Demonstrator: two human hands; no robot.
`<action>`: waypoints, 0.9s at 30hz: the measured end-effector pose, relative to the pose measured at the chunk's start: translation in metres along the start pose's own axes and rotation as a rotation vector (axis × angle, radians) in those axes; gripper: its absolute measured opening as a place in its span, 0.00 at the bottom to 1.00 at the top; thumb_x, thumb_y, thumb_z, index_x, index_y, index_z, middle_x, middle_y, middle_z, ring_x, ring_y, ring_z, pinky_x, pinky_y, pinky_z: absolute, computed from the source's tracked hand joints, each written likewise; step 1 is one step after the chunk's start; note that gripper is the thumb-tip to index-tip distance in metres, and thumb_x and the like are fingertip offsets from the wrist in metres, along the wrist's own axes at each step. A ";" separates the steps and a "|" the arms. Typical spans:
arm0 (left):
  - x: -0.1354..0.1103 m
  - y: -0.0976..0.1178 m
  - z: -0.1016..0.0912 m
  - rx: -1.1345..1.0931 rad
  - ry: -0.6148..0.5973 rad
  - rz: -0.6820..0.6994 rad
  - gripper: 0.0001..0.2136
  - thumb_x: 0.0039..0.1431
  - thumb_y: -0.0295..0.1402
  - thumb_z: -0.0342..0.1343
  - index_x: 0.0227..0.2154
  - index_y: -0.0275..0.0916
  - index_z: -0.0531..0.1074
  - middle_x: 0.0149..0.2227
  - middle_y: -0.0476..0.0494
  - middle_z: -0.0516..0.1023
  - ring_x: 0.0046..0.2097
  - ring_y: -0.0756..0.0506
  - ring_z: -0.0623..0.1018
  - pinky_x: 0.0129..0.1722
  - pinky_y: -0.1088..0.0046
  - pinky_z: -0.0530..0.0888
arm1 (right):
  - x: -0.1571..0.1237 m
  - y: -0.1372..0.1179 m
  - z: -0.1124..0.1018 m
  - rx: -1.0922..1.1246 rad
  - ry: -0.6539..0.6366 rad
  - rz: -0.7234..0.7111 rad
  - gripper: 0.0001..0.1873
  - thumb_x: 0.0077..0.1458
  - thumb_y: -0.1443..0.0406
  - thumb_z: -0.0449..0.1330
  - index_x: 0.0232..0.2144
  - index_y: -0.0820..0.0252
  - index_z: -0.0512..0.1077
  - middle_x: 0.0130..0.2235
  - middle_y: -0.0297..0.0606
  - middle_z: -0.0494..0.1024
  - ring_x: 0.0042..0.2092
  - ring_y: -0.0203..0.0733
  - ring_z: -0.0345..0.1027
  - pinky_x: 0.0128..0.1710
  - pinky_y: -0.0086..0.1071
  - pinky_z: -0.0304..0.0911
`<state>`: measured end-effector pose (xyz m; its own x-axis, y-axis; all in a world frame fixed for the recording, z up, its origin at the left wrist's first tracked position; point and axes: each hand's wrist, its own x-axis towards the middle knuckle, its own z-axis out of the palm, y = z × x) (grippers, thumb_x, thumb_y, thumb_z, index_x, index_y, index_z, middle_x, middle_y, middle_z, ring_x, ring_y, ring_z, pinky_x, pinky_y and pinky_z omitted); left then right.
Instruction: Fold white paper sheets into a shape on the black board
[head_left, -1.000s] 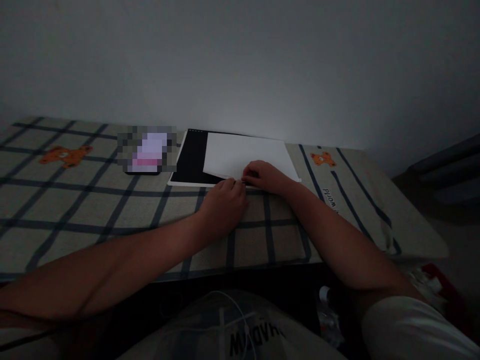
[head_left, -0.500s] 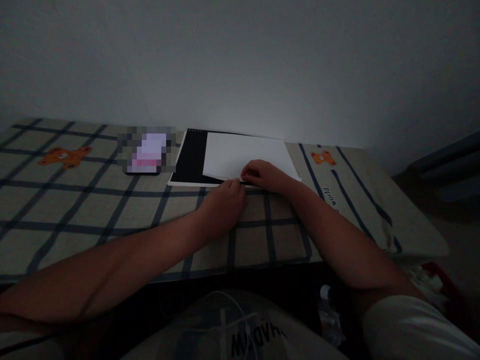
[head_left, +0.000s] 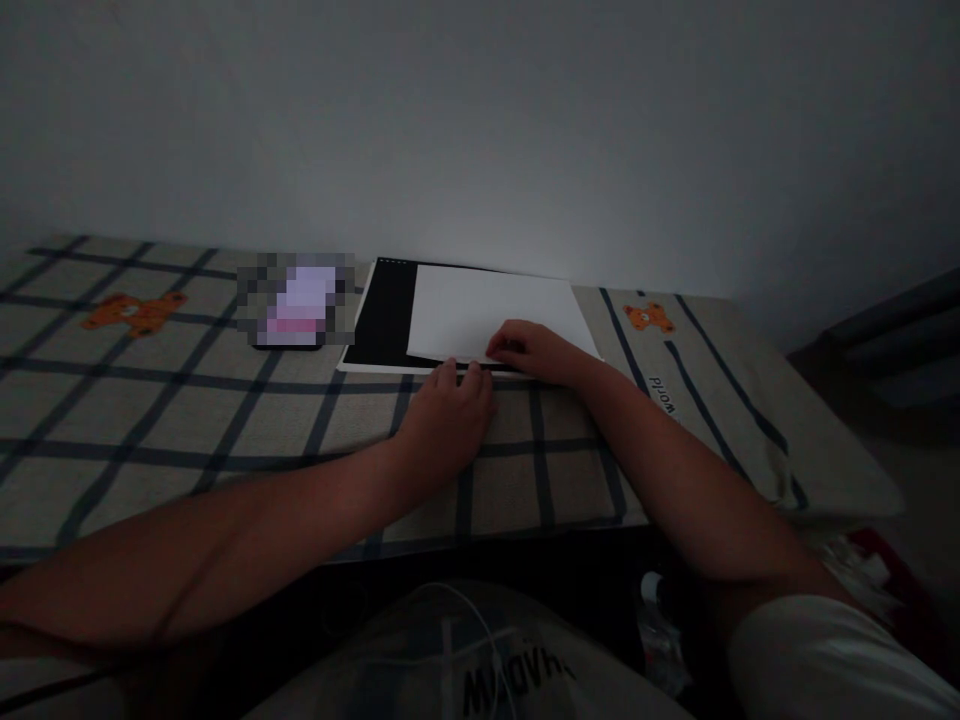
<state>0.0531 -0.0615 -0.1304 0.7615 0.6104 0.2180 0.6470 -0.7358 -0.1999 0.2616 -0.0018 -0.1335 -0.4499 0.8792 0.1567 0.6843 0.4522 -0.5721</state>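
A white sheet of paper (head_left: 487,305) lies on a black board (head_left: 384,318) with a white rim, at the back of the table near the wall. My right hand (head_left: 536,352) rests on the sheet's near edge, fingers curled and pressing the paper down. My left hand (head_left: 450,410) lies on the checked tablecloth (head_left: 187,400) just in front of the board, its fingertips touching the sheet's near edge beside my right hand. The room is dim, so I cannot see whether either hand pinches the paper.
A phone-like object with a blurred screen (head_left: 294,300) lies left of the board. Orange bear patches (head_left: 131,312) mark the cloth at left and right. The wall rises right behind the board. The table's right end drops off to a dark floor with clutter (head_left: 862,560).
My left hand has spread its fingers a little and slid slightly left along the paper's near edge. My right hand stays almost still on the sheet.
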 end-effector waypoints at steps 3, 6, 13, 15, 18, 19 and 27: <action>0.000 -0.001 0.003 -0.005 0.009 0.002 0.20 0.68 0.33 0.44 0.56 0.26 0.68 0.57 0.26 0.71 0.58 0.31 0.70 0.53 0.53 0.68 | 0.000 -0.001 0.000 0.008 -0.001 0.012 0.07 0.58 0.66 0.57 0.36 0.63 0.73 0.35 0.39 0.74 0.36 0.38 0.65 0.38 0.33 0.61; 0.002 -0.003 0.005 -0.024 0.002 0.013 0.20 0.68 0.33 0.44 0.56 0.27 0.68 0.57 0.25 0.70 0.58 0.32 0.70 0.53 0.54 0.68 | -0.001 -0.001 0.000 0.007 0.000 0.019 0.06 0.58 0.66 0.57 0.36 0.62 0.73 0.36 0.39 0.75 0.36 0.38 0.65 0.38 0.33 0.61; 0.004 -0.004 -0.005 -0.050 -0.062 0.005 0.20 0.66 0.35 0.47 0.55 0.27 0.67 0.55 0.24 0.71 0.56 0.33 0.70 0.50 0.58 0.68 | -0.001 -0.002 -0.001 -0.027 0.017 -0.014 0.08 0.58 0.65 0.57 0.36 0.63 0.75 0.34 0.38 0.73 0.35 0.37 0.64 0.37 0.33 0.60; 0.004 -0.004 -0.006 -0.054 -0.065 -0.003 0.20 0.66 0.35 0.47 0.56 0.27 0.67 0.55 0.24 0.70 0.56 0.33 0.70 0.50 0.58 0.69 | -0.002 -0.005 -0.001 -0.074 0.030 -0.054 0.08 0.58 0.66 0.57 0.37 0.62 0.76 0.35 0.39 0.73 0.36 0.38 0.65 0.38 0.33 0.60; 0.004 -0.003 -0.004 -0.054 -0.059 -0.009 0.20 0.66 0.35 0.47 0.55 0.26 0.67 0.55 0.23 0.70 0.55 0.33 0.70 0.49 0.58 0.70 | -0.004 -0.011 -0.002 -0.183 0.006 -0.149 0.11 0.57 0.68 0.56 0.39 0.59 0.78 0.38 0.40 0.74 0.40 0.40 0.65 0.42 0.34 0.59; 0.004 -0.003 -0.004 -0.054 -0.057 -0.008 0.20 0.66 0.35 0.47 0.54 0.26 0.67 0.54 0.23 0.70 0.55 0.33 0.70 0.48 0.58 0.70 | -0.005 -0.013 -0.002 -0.223 -0.011 -0.173 0.12 0.57 0.69 0.56 0.40 0.57 0.78 0.39 0.40 0.74 0.41 0.41 0.64 0.43 0.35 0.58; 0.004 -0.003 -0.006 -0.061 -0.040 -0.020 0.16 0.66 0.34 0.48 0.51 0.28 0.69 0.51 0.26 0.73 0.52 0.35 0.72 0.46 0.60 0.71 | -0.010 -0.020 0.001 -0.409 -0.017 -0.252 0.16 0.57 0.66 0.55 0.44 0.55 0.79 0.41 0.42 0.74 0.41 0.44 0.63 0.42 0.37 0.57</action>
<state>0.0539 -0.0585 -0.1235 0.7503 0.6355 0.1824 0.6594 -0.7392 -0.1369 0.2515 -0.0197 -0.1246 -0.6380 0.7335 0.2345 0.7206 0.6760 -0.1538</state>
